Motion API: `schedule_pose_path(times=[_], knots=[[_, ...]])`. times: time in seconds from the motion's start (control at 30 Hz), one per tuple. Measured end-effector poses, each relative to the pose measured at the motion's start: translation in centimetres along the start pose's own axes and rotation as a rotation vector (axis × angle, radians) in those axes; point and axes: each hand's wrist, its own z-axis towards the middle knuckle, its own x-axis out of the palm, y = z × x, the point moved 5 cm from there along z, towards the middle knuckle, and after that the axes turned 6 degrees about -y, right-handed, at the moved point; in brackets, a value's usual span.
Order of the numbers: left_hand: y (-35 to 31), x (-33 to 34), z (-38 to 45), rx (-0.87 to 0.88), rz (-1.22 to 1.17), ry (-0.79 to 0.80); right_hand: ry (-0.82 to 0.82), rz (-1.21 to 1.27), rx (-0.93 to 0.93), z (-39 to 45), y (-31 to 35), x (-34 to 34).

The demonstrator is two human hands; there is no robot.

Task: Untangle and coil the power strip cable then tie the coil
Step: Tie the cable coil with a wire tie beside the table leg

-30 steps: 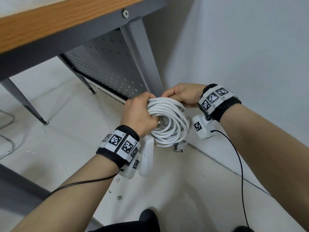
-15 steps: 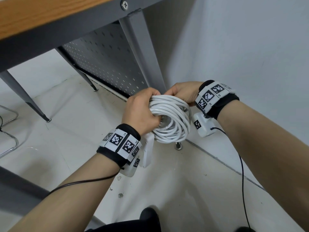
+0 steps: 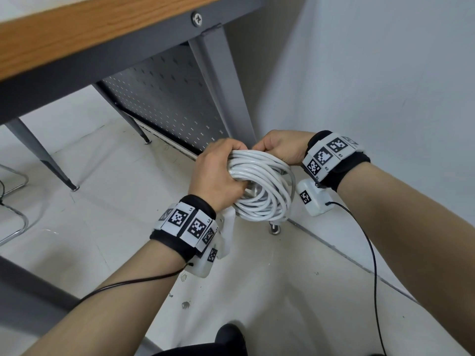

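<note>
A white power cable wound into a round coil (image 3: pixel 267 191) hangs in the air between my hands, above the floor. My left hand (image 3: pixel 218 176) grips the coil's left side, fingers curled through its middle. My right hand (image 3: pixel 281 147) pinches the coil's top edge from the far side. The white power strip body (image 3: pixel 227 232) hangs below my left wrist, mostly hidden by it. A plug (image 3: pixel 275 227) dangles under the coil.
A grey metal desk leg (image 3: pixel 226 88) and a perforated panel (image 3: pixel 169 106) stand right behind the coil. The wooden desk top (image 3: pixel 90 29) juts overhead. A white wall (image 3: pixel 385 98) is close on the right. Thin black wrist wires (image 3: pixel 370 253) trail from both wrists.
Both hands have lifted the coil slightly and stayed on it. My right hand's fingers have shifted along the top of the coil toward my left hand.
</note>
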Motion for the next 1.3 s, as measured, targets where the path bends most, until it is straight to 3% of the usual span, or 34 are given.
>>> schedule_pose_path(times=[0.3,0.73,1.0,1.3], knots=[[0.0,0.0,0.4,-0.045,-0.082,-0.026,-0.199,-0.124,-0.062,-0.1,1.0,-1.5],[0.0,0.5,0.9,-0.063,-0.077,0.063,-0.412,-0.212,-0.098,0.1,0.6,-3.1],[0.3,0.7,0.6,-0.208,-0.219,0.136,-0.48,-0.29,-0.103,-0.1,0.7,-3.9],[0.7,0.4,0.7,-0.23,-0.299,0.129,-0.577,-0.367,-0.112,0.9,0.9,-5.2]])
